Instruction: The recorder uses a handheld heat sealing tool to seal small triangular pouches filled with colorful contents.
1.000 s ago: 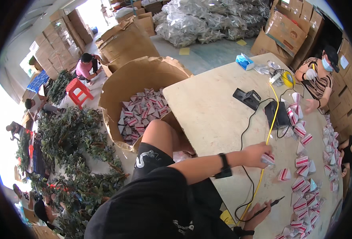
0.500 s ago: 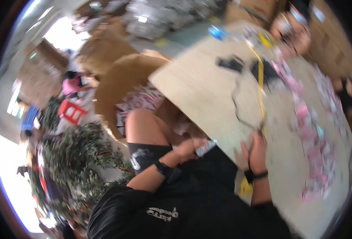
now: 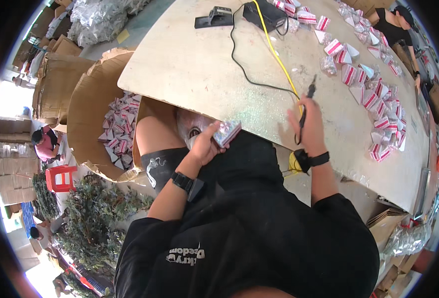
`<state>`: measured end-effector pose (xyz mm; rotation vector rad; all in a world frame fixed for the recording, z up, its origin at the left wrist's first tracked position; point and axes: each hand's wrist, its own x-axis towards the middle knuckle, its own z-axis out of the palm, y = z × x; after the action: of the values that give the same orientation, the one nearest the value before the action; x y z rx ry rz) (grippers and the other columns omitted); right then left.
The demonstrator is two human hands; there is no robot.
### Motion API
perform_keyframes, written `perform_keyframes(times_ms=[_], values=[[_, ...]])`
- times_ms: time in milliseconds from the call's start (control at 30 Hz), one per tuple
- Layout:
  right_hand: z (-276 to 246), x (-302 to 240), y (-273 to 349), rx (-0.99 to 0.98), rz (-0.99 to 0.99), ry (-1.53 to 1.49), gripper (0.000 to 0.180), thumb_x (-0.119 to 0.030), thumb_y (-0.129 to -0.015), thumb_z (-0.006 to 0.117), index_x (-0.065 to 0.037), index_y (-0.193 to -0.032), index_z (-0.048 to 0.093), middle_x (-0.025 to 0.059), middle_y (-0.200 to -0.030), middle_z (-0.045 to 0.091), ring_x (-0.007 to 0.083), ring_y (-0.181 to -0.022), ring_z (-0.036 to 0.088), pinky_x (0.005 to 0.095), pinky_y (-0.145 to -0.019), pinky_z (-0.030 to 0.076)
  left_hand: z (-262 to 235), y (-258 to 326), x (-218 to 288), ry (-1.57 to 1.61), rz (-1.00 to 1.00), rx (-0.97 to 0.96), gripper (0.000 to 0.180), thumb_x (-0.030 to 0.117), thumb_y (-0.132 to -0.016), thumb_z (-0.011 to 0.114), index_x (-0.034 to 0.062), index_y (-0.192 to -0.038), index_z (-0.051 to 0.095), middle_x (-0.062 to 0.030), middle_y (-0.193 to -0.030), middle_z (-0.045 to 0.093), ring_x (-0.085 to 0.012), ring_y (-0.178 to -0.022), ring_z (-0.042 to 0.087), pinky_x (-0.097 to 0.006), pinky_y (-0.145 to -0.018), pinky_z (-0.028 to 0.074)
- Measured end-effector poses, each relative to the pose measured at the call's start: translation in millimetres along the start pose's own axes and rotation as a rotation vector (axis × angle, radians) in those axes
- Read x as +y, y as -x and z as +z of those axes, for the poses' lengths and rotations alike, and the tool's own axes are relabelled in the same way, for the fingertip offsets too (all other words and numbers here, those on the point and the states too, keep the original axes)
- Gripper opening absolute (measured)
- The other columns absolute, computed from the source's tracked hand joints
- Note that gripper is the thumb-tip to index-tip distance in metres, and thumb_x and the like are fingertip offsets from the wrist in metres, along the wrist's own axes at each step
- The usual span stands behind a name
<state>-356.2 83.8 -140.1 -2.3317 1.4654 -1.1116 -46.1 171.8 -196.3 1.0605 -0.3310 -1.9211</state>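
Note:
My left hand [image 3: 204, 147] is closed around a small film-wrapped pack [image 3: 227, 133], shiny on top with a pink edge, held above my lap by the table's near edge. Over the tabletop my right hand [image 3: 313, 126] grips a black pen-shaped tool, which looks like a soldering iron [image 3: 311, 91], its thin tip pointing away from me. A black cord [image 3: 249, 79] runs across the table toward a black box [image 3: 265, 19]. Beside that box stands a black holder [image 3: 219, 18] on a flat base.
Many similar pink-and-white packs [image 3: 349, 74] lie in a curved band across the right of the pale table [image 3: 189, 59]. A large cardboard bin [image 3: 87, 107] holding more packs stands at my left. A yellow cable [image 3: 275, 49] crosses the table. A person [image 3: 396, 30] is at the far right.
The view has swung and sharpened, so the table and bin sit differently in it. The pack stays in my left hand; the tool in my right hand now shows clearly.

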Motion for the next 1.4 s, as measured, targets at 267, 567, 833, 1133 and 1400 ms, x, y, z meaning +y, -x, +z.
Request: perform_keyframes(times_ms=[267,567,833,1133,1400], values=[[-46.2,55.0,-24.4,0.099,0.128,0.197,0.033,-0.021,-0.088,0.074,-0.005,-0.109,0.055,0.0188,-0.087,0.061,0.0389,-0.085,0.06,0.0439,-0.075,0.047,7.9,-1.6,11.9,0.199,0.058,0.023,0.047,0.045,-0.103,0.045,0.0041,-0.123,0.058,-0.0181,-0.111,0.07,-0.0229,-0.076,0.065,-0.033,-0.063,0.05],[-37.6,130.1,-91.2,0.225,0.121,0.362,0.04,-0.019,-0.08,0.079,-0.006,-0.109,0.053,0.0202,-0.089,0.062,0.0405,-0.091,0.06,0.0463,-0.077,0.047,-14.8,1.8,12.2,0.185,0.194,-0.095,0.053,0.054,-0.097,0.057,0.0043,-0.118,0.06,-0.0112,-0.099,0.07,-0.0192,-0.077,0.064,-0.03,-0.064,0.049],[-15.4,205.8,-148.5,-0.042,-0.216,0.662,0.019,0.0,-0.085,0.053,-0.008,-0.102,0.055,0.0189,-0.099,0.062,0.041,-0.103,0.057,0.0492,-0.084,0.044,-24.9,5.3,19.0,0.276,0.221,-0.01,0.053,0.055,-0.096,0.059,0.0075,-0.118,0.059,-0.0093,-0.102,0.068,-0.0193,-0.079,0.062,-0.031,-0.065,0.048],[-35.6,137.6,-148.3,-0.146,-0.145,0.391,0.043,-0.011,-0.071,0.085,-0.006,-0.098,0.052,0.0121,-0.089,0.06,0.0317,-0.086,0.058,0.0408,-0.077,0.047,-21.8,35.6,28.6,0.376,0.317,0.053,0.048,0.037,-0.091,0.071,0.01,-0.129,0.057,-0.0044,-0.114,0.068,-0.0195,-0.105,0.064,-0.04,-0.087,0.054],[25.2,-106.2,-122.2,-0.047,-0.246,-0.741,0.045,0.001,-0.079,0.079,-0.006,-0.103,0.043,0.0178,-0.118,0.06,0.0188,-0.098,0.057,0.033,-0.089,0.047,-1.2,92.5,56.7,0.206,0.655,0.112,0.051,0.029,-0.095,0.068,0.0011,-0.133,0.05,-0.0087,-0.115,0.064,-0.0186,-0.102,0.066,-0.036,-0.091,0.054]])
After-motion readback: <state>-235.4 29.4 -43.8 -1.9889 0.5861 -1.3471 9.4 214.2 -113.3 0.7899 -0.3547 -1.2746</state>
